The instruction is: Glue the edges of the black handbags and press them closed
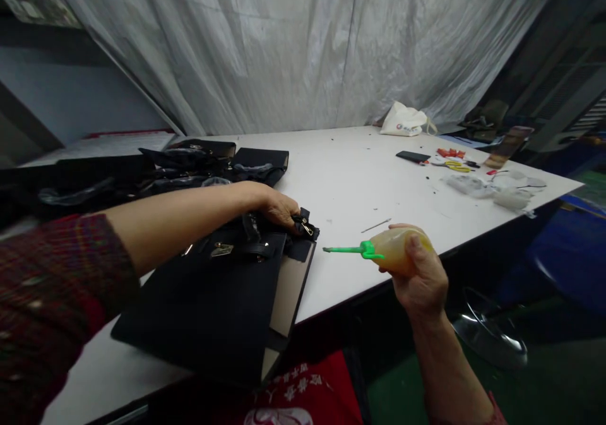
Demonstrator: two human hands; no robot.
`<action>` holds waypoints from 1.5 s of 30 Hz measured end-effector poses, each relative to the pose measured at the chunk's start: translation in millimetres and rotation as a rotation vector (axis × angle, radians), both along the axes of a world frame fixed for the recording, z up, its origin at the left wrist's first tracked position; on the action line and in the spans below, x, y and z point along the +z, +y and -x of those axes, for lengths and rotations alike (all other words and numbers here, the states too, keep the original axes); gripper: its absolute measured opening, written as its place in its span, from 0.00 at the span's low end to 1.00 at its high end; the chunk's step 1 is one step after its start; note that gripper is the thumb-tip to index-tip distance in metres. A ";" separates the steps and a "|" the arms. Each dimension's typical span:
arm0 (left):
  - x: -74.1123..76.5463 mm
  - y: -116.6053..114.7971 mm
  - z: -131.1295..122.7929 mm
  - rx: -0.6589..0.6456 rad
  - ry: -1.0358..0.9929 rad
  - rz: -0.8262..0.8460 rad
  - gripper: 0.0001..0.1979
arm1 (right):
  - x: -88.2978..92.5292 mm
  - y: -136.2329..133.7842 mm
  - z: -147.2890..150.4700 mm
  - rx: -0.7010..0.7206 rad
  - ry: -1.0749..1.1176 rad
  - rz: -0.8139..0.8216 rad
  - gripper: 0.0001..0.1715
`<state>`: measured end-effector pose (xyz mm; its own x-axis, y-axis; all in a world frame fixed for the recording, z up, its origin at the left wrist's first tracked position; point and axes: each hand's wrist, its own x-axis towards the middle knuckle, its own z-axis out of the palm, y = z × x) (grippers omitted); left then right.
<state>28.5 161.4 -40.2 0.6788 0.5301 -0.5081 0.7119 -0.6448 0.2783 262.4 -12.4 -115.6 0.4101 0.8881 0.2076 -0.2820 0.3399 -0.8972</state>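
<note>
A black handbag (203, 305) lies at the table's near edge, its side turned to the right and showing beige inner panels. My left hand (279, 209) is closed on the bag's top corner, by a gold-coloured zipper pull (307, 226). On the bag's front are a handle and a gold-coloured metal fitting (222, 249). In my right hand (423, 276) is a soft squeeze bottle (395, 250) of yellowish liquid, tilted onto its side. Its green nozzle (345, 249) points left towards the bag's open side, a small gap away from it.
More black bags (189, 166) are piled at the left. On the white table (345, 185) lie a thin metal rod (376, 225), a black phone-like slab (413, 156), yellow-handled scissors (458, 167), clear plastic wrapping (473, 185) and a white cloth bag (402, 120). A round metal stool base (492, 340) stands below right.
</note>
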 end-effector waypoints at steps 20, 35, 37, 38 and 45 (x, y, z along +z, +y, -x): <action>-71.1 30.7 3.4 -0.009 0.012 0.123 0.26 | -64.7 43.4 3.4 -0.070 -0.646 -0.098 0.17; -73.1 22.9 0.2 -0.091 0.043 0.042 0.24 | -55.1 50.9 0.7 -0.067 -0.914 -0.170 0.18; -72.9 22.6 -0.3 -0.101 0.047 0.036 0.25 | -54.1 53.6 -0.4 -0.049 -0.940 -0.186 0.18; -72.6 22.2 -0.4 -0.101 0.046 0.036 0.25 | -53.3 54.6 -0.9 -0.041 -0.944 -0.191 0.18; -70.5 20.3 -0.2 -0.065 0.062 0.034 0.26 | -51.6 55.3 -1.0 -0.065 -0.966 -0.231 0.18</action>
